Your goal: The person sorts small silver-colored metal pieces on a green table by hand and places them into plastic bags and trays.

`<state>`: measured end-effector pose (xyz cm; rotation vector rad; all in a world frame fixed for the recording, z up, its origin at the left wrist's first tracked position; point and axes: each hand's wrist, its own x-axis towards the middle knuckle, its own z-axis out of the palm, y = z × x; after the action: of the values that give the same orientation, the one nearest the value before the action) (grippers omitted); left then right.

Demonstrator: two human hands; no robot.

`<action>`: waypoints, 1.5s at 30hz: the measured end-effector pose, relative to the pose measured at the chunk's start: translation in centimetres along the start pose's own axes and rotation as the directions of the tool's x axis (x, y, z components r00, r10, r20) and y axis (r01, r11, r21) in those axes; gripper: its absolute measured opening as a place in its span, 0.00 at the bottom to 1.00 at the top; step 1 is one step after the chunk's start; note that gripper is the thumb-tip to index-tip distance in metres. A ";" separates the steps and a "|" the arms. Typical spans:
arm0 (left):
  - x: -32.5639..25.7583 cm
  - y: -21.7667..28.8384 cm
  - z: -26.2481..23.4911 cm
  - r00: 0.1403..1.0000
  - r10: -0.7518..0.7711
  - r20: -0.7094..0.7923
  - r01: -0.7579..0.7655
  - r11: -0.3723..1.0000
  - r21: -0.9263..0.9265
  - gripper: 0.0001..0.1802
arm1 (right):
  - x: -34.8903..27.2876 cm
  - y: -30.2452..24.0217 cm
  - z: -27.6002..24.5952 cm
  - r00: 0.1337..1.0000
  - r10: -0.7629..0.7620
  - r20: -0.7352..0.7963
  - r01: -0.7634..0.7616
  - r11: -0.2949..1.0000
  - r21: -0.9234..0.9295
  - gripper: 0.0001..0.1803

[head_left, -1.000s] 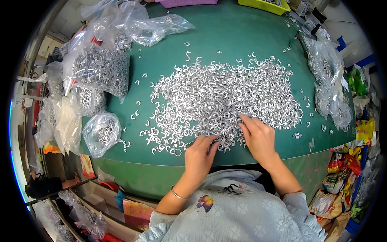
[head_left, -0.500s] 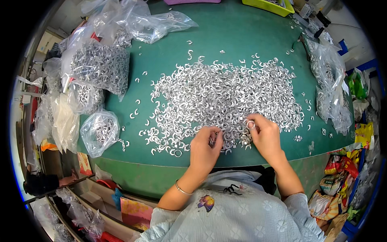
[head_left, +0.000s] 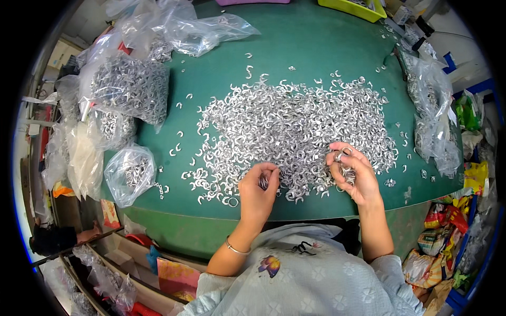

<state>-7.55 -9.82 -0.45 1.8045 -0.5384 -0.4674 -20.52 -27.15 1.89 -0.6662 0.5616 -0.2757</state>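
A wide heap of small silvery curved metal pieces (head_left: 295, 121), many of them C-shaped, is spread over the green table (head_left: 316, 47). At the heap's near edge, my left hand (head_left: 257, 189) is closed around some of these metal pieces, which show between thumb and fingers. My right hand (head_left: 358, 176) is turned partly palm up over the heap's near right. Its fingers curl around a cluster of the metal pieces (head_left: 346, 171), and a ring-like piece sits at the fingertips. How many pieces each hand holds is hidden.
Clear plastic bags filled with metal pieces (head_left: 129, 87) stand at the left. A smaller open bag (head_left: 129, 176) lies near the front left edge. More bagged pieces (head_left: 435, 121) line the right. A yellow-green tray (head_left: 353, 8) stands at the back, with drawers (head_left: 126, 258) below left.
My right hand has turned palm upward and shifted slightly right, revealing the pieces in it. My left hand has moved a little left, away from the right one.
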 end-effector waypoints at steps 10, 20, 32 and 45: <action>-0.8 1.5 0.5 0.995 0.045 0.084 -0.045 0.999 -0.003 0.09 | -0.7 0.7 0.1 0.994 -0.106 0.015 0.102 0.891 -0.443 0.12; -1.0 1.7 0.3 0.992 0.066 0.112 -0.068 0.997 0.021 0.07 | -1.2 0.2 -0.3 0.955 -0.297 -0.018 0.253 0.843 -0.475 0.12; -1.6 2.0 0.5 0.944 -0.096 0.317 0.168 0.963 -0.211 0.08 | -2.1 0.4 -0.6 0.964 -0.263 -0.049 0.208 0.853 -0.478 0.15; -1.6 2.7 2.2 0.580 -0.367 0.727 0.815 0.285 -0.505 0.12 | -2.6 1.6 0.4 0.971 0.057 0.232 -0.159 0.880 0.447 0.20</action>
<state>-10.38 -11.28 1.56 0.8362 0.1692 -1.5078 -22.34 -24.66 2.16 -0.1919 0.3062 -0.2184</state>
